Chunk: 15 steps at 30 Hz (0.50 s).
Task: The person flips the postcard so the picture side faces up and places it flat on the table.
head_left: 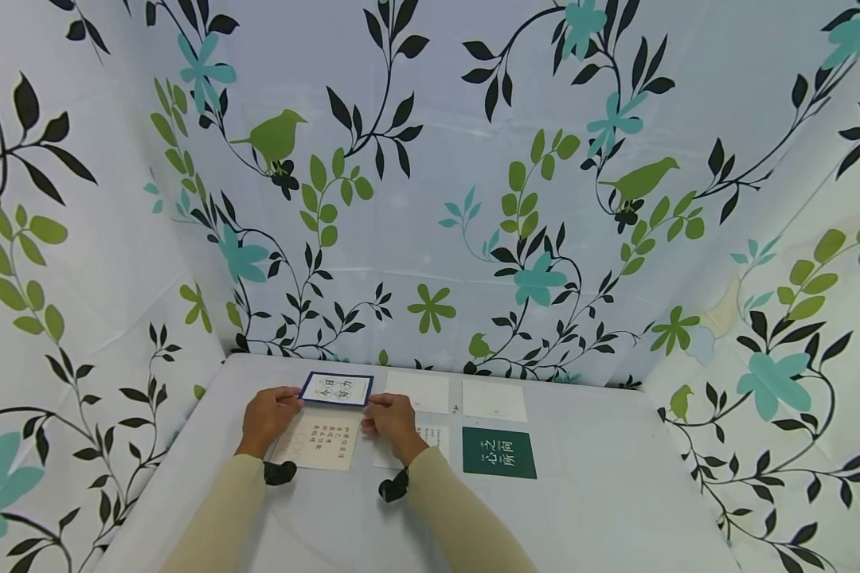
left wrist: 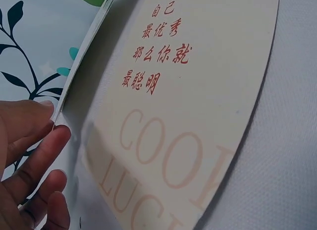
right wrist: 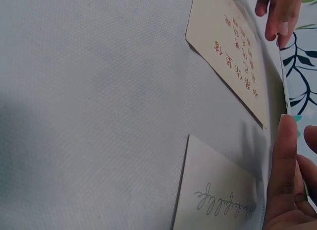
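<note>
A blue-bordered white card (head_left: 337, 389) with dark lettering is held between both hands at the back left of the table. My left hand (head_left: 267, 414) pinches its left edge between thumb and fingers. At the card's right edge, the fingers of my right hand (head_left: 392, 420) grip near the lower corner. In the left wrist view the card is edge-on, raised off the table at a slant. A cream card (left wrist: 198, 106) with red characters and large pale letters lies just in front of it. Partly behind the right hand is a white card (right wrist: 213, 195) with cursive writing.
A dark green card (head_left: 498, 454) with white characters lies right of the hands. Two pale cards, one behind the right hand (head_left: 423, 390) and one farther right (head_left: 494, 400), lie along the back. Patterned cloth (head_left: 430, 239) surrounds the white table (head_left: 602, 477).
</note>
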Motion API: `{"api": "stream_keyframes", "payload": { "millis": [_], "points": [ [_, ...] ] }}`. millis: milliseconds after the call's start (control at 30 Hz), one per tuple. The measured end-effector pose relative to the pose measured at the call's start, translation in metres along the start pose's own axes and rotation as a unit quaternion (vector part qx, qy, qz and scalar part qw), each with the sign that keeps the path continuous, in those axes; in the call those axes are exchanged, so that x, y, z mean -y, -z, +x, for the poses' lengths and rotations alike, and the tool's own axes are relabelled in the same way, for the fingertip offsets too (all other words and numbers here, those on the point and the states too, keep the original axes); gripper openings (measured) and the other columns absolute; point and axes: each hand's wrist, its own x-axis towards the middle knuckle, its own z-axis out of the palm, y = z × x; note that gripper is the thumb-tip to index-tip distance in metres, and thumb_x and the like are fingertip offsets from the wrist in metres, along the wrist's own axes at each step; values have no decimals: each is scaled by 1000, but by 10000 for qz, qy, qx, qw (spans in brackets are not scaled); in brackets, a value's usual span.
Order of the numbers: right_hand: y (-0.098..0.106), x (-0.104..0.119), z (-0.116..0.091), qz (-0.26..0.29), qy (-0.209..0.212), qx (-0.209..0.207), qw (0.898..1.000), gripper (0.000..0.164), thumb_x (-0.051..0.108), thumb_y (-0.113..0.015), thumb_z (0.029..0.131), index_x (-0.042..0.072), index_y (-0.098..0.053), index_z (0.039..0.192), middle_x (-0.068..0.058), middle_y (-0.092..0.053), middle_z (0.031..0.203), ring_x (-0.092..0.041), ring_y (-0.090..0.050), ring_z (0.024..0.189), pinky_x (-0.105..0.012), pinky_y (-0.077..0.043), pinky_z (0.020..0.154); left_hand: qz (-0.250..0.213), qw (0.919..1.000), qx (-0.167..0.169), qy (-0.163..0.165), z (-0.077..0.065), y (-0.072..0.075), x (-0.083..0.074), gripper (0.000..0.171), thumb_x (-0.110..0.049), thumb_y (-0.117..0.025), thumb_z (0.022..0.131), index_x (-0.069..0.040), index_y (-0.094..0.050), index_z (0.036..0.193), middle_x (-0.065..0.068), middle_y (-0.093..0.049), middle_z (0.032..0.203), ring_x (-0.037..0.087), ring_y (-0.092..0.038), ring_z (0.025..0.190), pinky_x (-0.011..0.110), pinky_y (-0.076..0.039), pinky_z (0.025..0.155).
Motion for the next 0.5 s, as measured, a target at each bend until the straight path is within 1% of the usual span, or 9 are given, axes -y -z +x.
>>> {"api": "stream_keyframes", "payload": {
  "millis": [133,200,367,500],
  "points": [
    [-1,-1,1,-75,-72,72,9999,31,6,-74,95,8,-75,125,-6,-74,92,-14,-74,71,-26,-62,65,97,9999,84,68,1,0,1,38,-15,-68,101,1,-69,136,23,-75,123,40,-64,116,57,-46,105],
    [-1,-1,2,-144,-79,86,9998,33,6,-75,94,9,-75,127,-7,-73,91,-14,-74,70,-27,-62,65,166,9998,105,47,2,-1,3,38,-15,-68,101,1,-69,135,23,-75,121,40,-64,115,57,-47,103],
    [-1,3,-4,-251,-65,130,9996,39,6,-74,96,9,-71,134,-8,-73,88,-14,-74,68,-29,-63,67,282,9995,152,-45,1,0,2,37,-13,-69,100,2,-70,134,23,-75,117,39,-64,110,56,-48,97],
    [-1,4,-8,-249,-87,170,9995,41,7,-74,97,9,-69,137,-8,-74,87,-16,-75,70,-30,-63,70,331,9993,163,21,0,-1,2,39,-14,-67,101,1,-68,136,23,-74,119,39,-61,109,55,-47,97]
  ]
}}
